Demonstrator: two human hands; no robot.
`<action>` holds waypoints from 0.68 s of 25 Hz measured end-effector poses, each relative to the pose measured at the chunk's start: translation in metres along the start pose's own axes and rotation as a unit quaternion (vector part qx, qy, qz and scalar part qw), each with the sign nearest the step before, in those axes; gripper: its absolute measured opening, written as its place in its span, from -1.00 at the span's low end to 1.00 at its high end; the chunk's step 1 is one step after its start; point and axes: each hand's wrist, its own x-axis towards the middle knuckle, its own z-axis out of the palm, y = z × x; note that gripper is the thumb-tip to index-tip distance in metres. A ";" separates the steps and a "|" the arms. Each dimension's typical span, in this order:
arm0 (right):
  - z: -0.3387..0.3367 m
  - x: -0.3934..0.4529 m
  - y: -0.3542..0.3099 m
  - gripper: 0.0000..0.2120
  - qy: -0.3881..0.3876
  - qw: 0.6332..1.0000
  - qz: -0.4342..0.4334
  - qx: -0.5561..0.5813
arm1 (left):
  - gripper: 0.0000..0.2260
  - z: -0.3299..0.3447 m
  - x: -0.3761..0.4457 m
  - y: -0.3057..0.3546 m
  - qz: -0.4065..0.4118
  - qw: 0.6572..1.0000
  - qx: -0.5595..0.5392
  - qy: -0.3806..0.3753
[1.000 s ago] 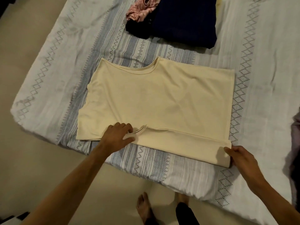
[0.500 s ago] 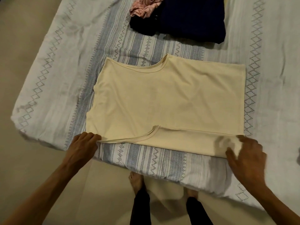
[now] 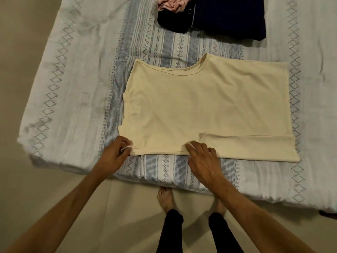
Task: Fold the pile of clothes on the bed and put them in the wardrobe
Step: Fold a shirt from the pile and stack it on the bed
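Mid-fold on the cream knit top [image 3: 209, 108], flat on the patterned white-and-blue bedsheet [image 3: 73, 99] near the bed's front edge.

My left hand [image 3: 114, 157] pinches the near-left corner; my right hand [image 3: 204, 159] rests flat-fingered on the near hem. One strip looks folded over, more folds left. Behind: folded navy garment [image 3: 229, 15], black piece [image 3: 171, 22], crumpled pink cloth [image 3: 173, 3]. Wardrobe not in view, nothing blocking.

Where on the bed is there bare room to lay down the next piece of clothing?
Bare bedspread left of the cream top, and the strip on its right. Crowded at the far edge: dark folded clothes and a pink garment.
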 end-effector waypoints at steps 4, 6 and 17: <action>0.004 -0.005 -0.020 -0.30 -0.015 0.999 0.031 -0.013 | -0.83 -0.001 0.005 -0.001 -0.037 0.998 -0.048 0.024; 0.011 -0.011 -0.029 -0.29 -0.033 0.999 -0.004 -0.007 | -0.76 0.000 0.005 -0.002 -0.042 0.997 -0.058 0.042; -0.046 0.068 0.028 -0.22 -0.114 0.990 -0.067 -0.038 | -0.61 -0.012 0.020 -0.037 0.120 0.990 0.079 -0.005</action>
